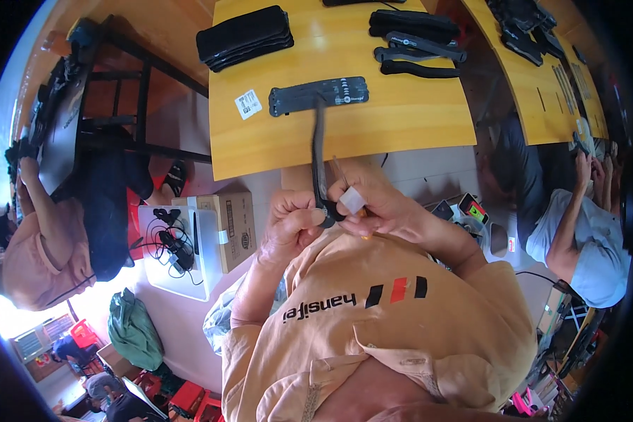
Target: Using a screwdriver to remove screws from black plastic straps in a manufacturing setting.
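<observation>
A narrow black strap [318,151] runs from between my hands up toward the table edge, its far end in front of a flat dark band. My left hand [292,224] is closed in a pinch on the strap's near end. Closed beside it, my right hand [387,209] holds a thin rod-like tool [339,171] with a small white square piece [352,200] at the fingers. Yellow bits show below that piece; the rest of the tool is hidden in the palm. On the table lies the flat dark band [299,100] with white print.
The yellow table [401,130] carries a stack of black fabric pieces [245,36], more dark straps [418,46] and a white label [247,104]. At left are a clear bin [183,271] with black cables and a cardboard box [238,228]. Other people work on both sides.
</observation>
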Tool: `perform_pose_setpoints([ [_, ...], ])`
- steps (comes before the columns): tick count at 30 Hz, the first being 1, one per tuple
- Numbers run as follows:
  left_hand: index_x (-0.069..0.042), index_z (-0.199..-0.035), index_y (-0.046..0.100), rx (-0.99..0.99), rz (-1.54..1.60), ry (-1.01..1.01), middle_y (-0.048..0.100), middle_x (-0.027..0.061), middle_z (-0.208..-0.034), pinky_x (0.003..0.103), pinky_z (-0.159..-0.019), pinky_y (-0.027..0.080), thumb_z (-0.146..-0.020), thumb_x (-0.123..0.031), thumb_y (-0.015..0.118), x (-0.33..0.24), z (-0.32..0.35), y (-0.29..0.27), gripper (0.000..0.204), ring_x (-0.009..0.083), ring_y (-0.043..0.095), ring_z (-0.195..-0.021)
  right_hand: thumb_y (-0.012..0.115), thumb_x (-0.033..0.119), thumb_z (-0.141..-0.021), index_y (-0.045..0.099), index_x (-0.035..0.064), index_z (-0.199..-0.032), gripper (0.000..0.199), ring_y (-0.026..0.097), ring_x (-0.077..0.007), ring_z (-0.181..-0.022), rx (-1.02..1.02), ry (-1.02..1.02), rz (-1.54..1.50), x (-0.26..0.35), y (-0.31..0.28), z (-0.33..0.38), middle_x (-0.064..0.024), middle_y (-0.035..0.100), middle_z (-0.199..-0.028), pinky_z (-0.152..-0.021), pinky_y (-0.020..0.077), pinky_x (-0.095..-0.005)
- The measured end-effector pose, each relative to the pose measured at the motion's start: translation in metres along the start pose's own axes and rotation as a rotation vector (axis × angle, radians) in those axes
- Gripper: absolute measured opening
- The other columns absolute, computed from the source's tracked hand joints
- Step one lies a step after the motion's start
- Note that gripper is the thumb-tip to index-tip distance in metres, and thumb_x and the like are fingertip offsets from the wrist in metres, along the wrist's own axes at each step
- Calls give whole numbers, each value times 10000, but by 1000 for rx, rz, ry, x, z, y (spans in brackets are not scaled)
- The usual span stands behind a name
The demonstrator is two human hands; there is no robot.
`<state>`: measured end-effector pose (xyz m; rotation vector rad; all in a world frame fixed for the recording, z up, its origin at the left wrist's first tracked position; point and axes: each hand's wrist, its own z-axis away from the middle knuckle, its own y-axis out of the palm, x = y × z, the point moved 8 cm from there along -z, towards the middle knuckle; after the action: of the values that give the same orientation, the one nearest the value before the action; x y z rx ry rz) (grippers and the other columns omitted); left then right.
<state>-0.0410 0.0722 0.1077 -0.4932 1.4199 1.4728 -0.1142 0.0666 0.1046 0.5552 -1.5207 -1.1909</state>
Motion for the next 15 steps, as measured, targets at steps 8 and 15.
perform_pose_setpoints([
  [8,-47,-594,456,-34,-109,-1,440,15,-482,200,-374,260,-852,-210,511,-6,-7,-7,309,63,364,-379,480,219,-841,449,58,-600,291,288,-56,-296,-157,-62,61,7,-16,-8,-28,415,-450,-296,205,-188],
  [15,15,-676,547,-120,-604,-107,507,15,-537,201,-407,339,-874,-199,518,-13,-11,-9,293,50,459,-470,526,318,-836,410,67,-573,382,297,-66,-289,-108,-97,52,11,-31,-8,-3,369,-442,-289,203,-207],
])
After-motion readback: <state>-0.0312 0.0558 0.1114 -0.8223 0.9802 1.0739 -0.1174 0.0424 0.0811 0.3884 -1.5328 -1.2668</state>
